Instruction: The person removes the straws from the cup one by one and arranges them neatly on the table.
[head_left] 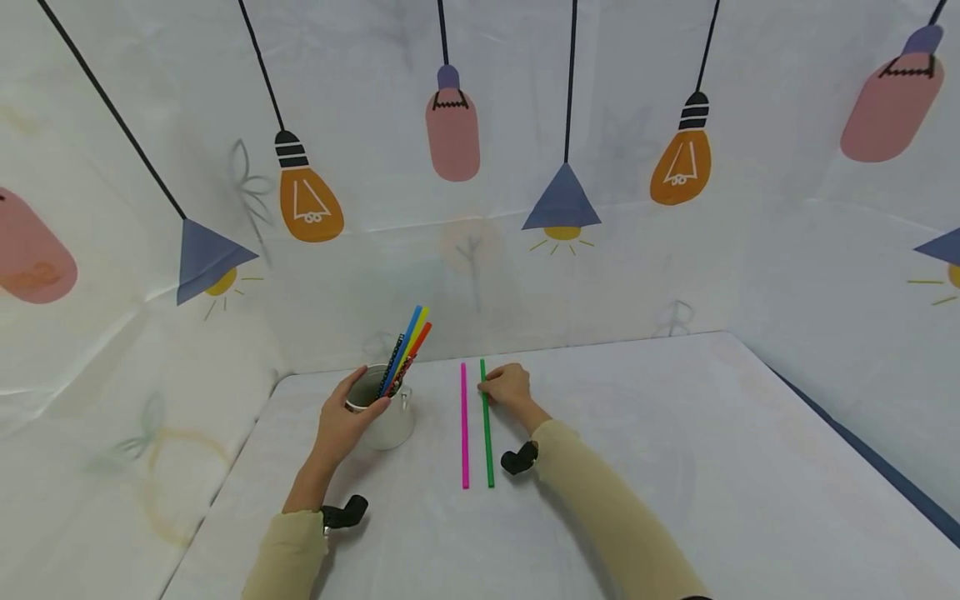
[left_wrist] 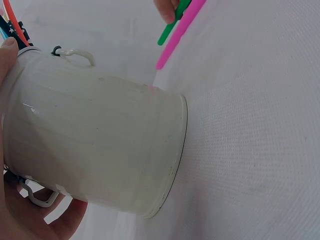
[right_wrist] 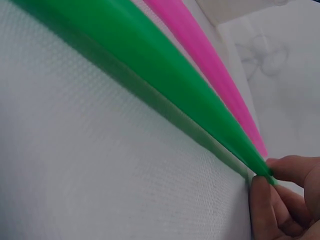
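My left hand [head_left: 339, 427] holds a white metal pot [head_left: 392, 425] on the table, thumb and fingers spread around its rim. Small loop handles show on the pot's sides in the left wrist view. Blue [head_left: 406, 342], yellow and red-orange straws and dark patterned ones lean out of it. To the right, my right hand [head_left: 510, 387] pinches a green straw [head_left: 487, 442] near its far end, thumb against fingers in the right wrist view. The green straw lies along the table, with a pink straw [head_left: 464, 433] beside it on the left, apart and roughly parallel.
A white cloth covers the table [head_left: 675, 467]. Behind it hangs a pale wall sheet [head_left: 360, 275] printed with lamps and bulbs. The table's back edge runs close beyond the pot and the straws' far ends.
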